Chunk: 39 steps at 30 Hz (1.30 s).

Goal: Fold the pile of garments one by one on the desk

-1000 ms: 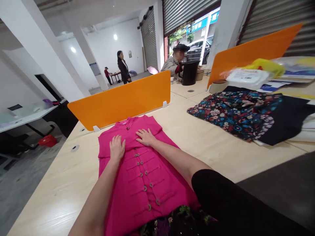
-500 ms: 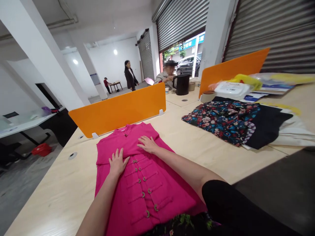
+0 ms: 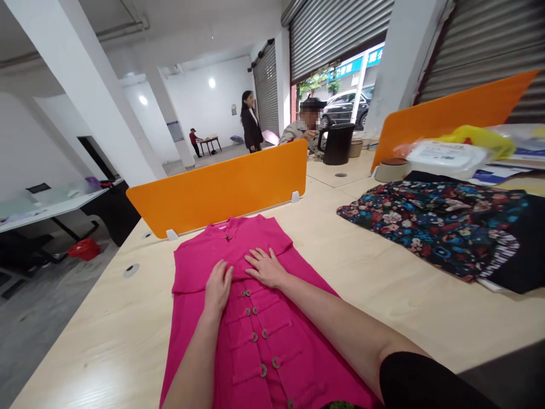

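Our left hand (image 3: 218, 289) rests on the pink shirt (image 3: 191, 267), fingers close together, slightly bent, gripping nothing. The shirt lies on the bench (image 3: 97, 335), folded across the chest; we judge it light, soft and limp, best held by both side edges, clear of the buttons (image 3: 264, 333). Our right hand (image 3: 268, 268) lies flat on it, fingers spread, likewise empty, with floral cloth (image 3: 395, 218) farther right.

Street-level office-like workroom: orange desk divider (image 3: 221, 190), roller shutter (image 3: 340, 37), concrete floor (image 3: 38, 318), car (image 3: 340, 113) outside.
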Available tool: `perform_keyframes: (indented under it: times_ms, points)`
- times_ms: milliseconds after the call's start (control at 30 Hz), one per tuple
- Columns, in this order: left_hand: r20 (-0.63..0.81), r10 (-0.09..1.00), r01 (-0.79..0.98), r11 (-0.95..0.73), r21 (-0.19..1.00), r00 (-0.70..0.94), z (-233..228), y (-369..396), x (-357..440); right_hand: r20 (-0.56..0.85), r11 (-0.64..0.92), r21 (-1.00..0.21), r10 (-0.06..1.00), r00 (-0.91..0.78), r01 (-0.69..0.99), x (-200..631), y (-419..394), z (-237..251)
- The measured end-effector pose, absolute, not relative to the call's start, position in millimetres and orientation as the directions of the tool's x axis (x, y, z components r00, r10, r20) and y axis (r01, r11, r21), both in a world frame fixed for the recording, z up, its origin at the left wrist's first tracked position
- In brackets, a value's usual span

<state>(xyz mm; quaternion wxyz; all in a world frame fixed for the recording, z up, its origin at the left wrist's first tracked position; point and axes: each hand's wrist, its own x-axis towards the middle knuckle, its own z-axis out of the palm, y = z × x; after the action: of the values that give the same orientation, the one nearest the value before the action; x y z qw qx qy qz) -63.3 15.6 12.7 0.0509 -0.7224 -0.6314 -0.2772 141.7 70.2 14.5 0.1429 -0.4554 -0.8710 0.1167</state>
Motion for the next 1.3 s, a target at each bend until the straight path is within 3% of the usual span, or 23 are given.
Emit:
perform_keyframes:
  times_ms: [67, 133, 233, 300, 400, 667, 800, 900, 967, 1033, 1200, 1300]
  points:
    - [0.547, 0.833, 0.953, -0.097, 0.285, -0.079, 16.9, 16.2, -85.5, 0.138, 0.567, -0.345, 0.819, -0.557, 0.748, 143.2, 71.2, 15.1]
    - [0.538, 0.815, 0.967, 0.099, 0.235, -0.215, 20.6, 14.2, -106.2, 0.167, 0.576, -0.351, 0.814, -0.556, 0.738, 146.6, 72.3, 16.7]
    - [0.297, 0.869, 0.918, 0.367, 0.146, -0.395, 22.2, 8.5, -122.4, 0.258, 0.510, -0.329, 0.858, -0.444, 0.795, 155.3, 76.3, 18.6]
    - [0.150, 0.879, 0.891, 0.441, 0.110, -0.453, 21.0, 5.6, -122.7, 0.234, 0.405, -0.300, 0.909, -0.346, 0.863, 161.2, 80.6, 17.6]
    - [0.115, 0.880, 0.887, 0.455, 0.081, -0.462, 19.4, 4.9, -116.9, 0.118, 0.305, -0.242, 0.952, -0.284, 0.921, 165.7, 86.1, 12.5]
    - [0.049, 0.912, 0.911, 0.401, 0.094, -0.407, 41.9, -6.7, -112.9, 0.139, 0.330, -0.231, 0.942, -0.305, 0.915, 166.1, 89.6, 11.2]
    - [0.164, 0.955, 0.969, 0.242, 0.047, -0.247, 53.9, -52.0, -97.0, 0.191, 0.333, -0.309, 0.940, -0.284, 0.891, 174.8, 74.3, 27.3]
    - [0.185, 0.983, 0.999, 0.022, -0.031, -0.015, 42.9, -98.0, -81.1, 0.238, 0.553, -0.279, 0.832, -0.501, 0.786, 180.2, 47.6, 33.1]
    - [0.147, 0.988, 0.998, -0.043, -0.037, 0.048, 28.8, -125.4, -70.4, 0.173, 0.678, -0.241, 0.734, -0.656, 0.695, 180.1, 30.6, 30.1]
    - [0.124, 0.982, 0.990, -0.142, -0.012, 0.142, 16.8, -148.4, -56.9, 0.094, 0.692, -0.237, 0.715, -0.693, 0.682, 179.1, 19.0, 24.1]
    - [0.368, 0.909, 0.969, -0.236, 0.066, 0.196, 18.0, -188.2, -15.8, 0.113, 0.683, -0.217, 0.727, -0.677, 0.698, 180.4, 11.8, 15.4]
    - [0.373, 0.898, 0.959, -0.277, 0.067, 0.233, 26.3, -199.8, 3.0, 0.118, 0.680, -0.198, 0.731, -0.672, 0.706, 180.9, 13.1, 15.1]
